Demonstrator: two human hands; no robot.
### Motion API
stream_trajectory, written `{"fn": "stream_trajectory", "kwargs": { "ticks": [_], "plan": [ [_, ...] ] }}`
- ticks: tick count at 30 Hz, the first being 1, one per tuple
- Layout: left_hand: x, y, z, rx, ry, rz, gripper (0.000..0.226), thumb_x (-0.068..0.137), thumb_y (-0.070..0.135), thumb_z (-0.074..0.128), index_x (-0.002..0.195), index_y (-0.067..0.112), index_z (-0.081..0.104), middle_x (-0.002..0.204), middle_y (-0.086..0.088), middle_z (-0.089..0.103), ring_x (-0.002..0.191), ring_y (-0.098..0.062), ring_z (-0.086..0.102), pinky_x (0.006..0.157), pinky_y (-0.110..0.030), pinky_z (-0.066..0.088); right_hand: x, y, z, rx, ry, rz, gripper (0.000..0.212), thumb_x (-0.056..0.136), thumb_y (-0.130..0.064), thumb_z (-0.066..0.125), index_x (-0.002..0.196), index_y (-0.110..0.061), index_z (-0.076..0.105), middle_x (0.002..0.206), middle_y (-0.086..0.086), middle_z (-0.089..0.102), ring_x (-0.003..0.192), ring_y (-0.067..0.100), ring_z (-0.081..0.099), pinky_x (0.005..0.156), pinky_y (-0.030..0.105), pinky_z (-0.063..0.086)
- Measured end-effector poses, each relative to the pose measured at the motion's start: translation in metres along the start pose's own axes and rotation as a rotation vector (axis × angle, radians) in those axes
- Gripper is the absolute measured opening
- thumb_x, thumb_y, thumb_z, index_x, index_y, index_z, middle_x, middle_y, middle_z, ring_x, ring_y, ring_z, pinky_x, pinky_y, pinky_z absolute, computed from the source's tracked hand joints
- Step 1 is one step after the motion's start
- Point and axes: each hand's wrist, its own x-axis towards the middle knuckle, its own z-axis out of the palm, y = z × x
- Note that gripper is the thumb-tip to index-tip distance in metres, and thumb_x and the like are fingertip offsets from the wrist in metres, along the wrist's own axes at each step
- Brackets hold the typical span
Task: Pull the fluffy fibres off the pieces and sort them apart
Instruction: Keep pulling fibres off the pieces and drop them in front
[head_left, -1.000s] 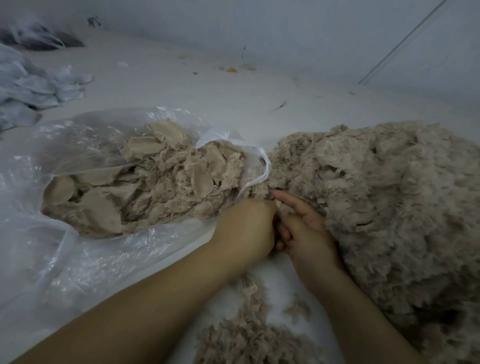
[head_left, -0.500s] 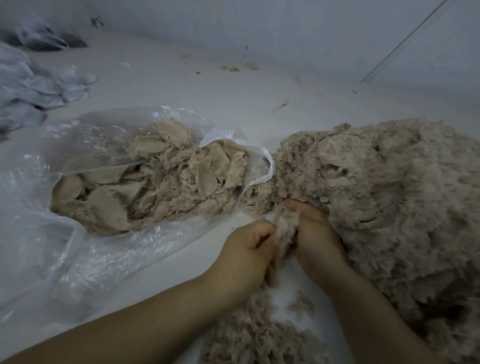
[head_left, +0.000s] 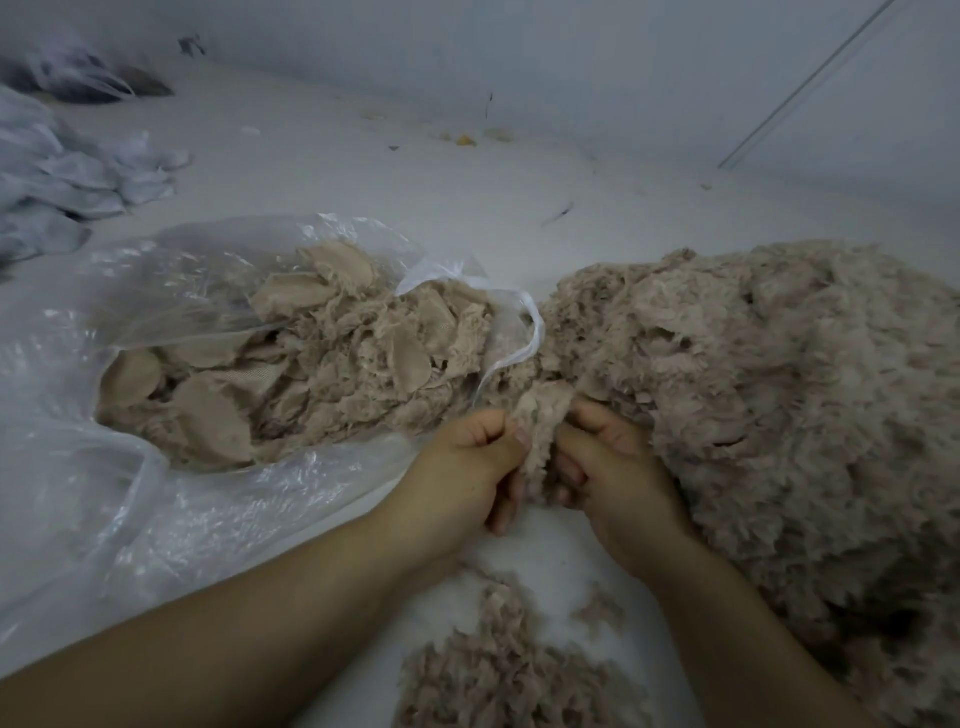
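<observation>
A beige fluffy piece (head_left: 540, 431) stands between my two hands in the middle of the view. My left hand (head_left: 467, 467) pinches its left edge with thumb and curled fingers. My right hand (head_left: 608, 467) grips its right edge, fingers curled into the fluff. To the right lies a big heap of fluffy beige pieces (head_left: 779, 415). On the left an open clear plastic bag (head_left: 156, 519) holds several flat beige pieces (head_left: 291, 384) mixed with fluff. A small pile of loose fibres (head_left: 498, 670) lies on the white surface below my hands.
Grey-white fabric pieces (head_left: 62, 176) are heaped at the far left. A dark bundle (head_left: 88, 78) lies in the back left corner. Small scraps (head_left: 465, 139) dot the white surface near the back wall. A thin line runs up the wall (head_left: 810, 83) at the right.
My hands drew back from the bag's mouth with a fluffy piece pulled out of the heap. They now hold it upright between them and a little farther apart.
</observation>
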Motion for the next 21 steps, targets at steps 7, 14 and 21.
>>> {"fn": "stream_trajectory", "kwargs": {
  "ticks": [7,14,21],
  "plan": [
    [0.01,0.009,0.01,-0.111,-0.041,0.147,0.031,0.102,0.013,0.045,0.076,-0.003,0.05,0.055,-0.01,0.049,0.037,-0.016,0.04,0.038,-0.019,0.036,0.001,0.002,0.0,-0.086,-0.113,-0.036,0.046,0.102,-0.019,0.041,0.061,-0.018,0.063,0.059,0.011,0.062,0.057,0.026,0.048,0.047,0.023,0.041],
    [0.007,-0.001,0.0,-0.129,0.078,0.14,0.027,0.101,0.018,0.046,0.083,0.0,0.055,0.055,-0.005,0.044,0.043,-0.013,0.034,0.039,-0.021,0.031,0.005,0.005,0.001,-0.006,0.068,0.005,0.032,0.102,-0.024,0.045,0.094,0.001,0.064,0.067,0.012,0.046,0.044,0.003,0.043,0.043,0.021,0.043],
    [0.01,-0.002,-0.013,0.047,0.257,0.212,0.037,0.099,0.014,0.052,0.062,0.014,0.05,0.053,-0.006,0.044,0.042,-0.012,0.035,0.04,-0.023,0.032,0.006,0.005,-0.002,0.019,0.044,0.001,0.017,0.096,-0.011,0.058,0.079,-0.015,0.061,0.054,-0.005,0.053,0.044,0.003,0.046,0.042,0.021,0.044]
  ]
}}
